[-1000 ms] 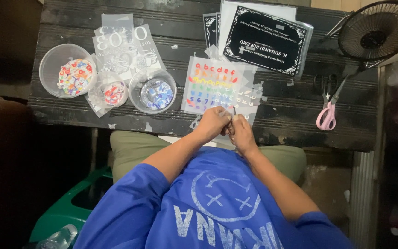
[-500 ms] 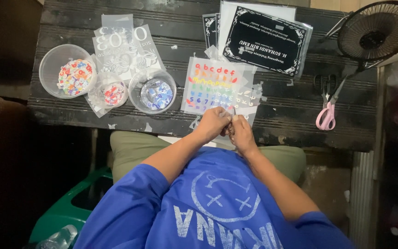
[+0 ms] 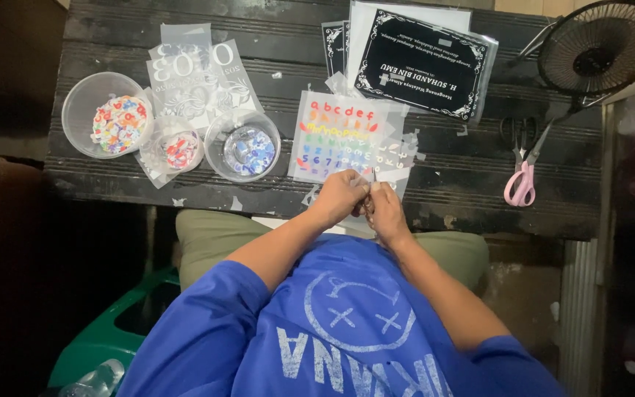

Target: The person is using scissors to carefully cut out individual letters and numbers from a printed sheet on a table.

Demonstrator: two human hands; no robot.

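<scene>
Head view: dark plank table [image 3: 435,195]. Left hand [image 3: 341,197] and right hand [image 3: 385,212] meet at the near edge of the letter sheet [image 3: 343,137], curled on something too small to identify. Left of the sheet, three bowls [image 3: 242,145]; right, pink scissors [image 3: 521,176] and fan [image 3: 600,48].

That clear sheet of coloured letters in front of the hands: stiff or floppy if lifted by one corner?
Probably floppy: the clear plastic sheet of coloured letters looks thin and lies flat on the dark wooden table. Likely very light, so a nudge could slide it. Loose clear offcuts beside it suggest it cuts easily.
</scene>
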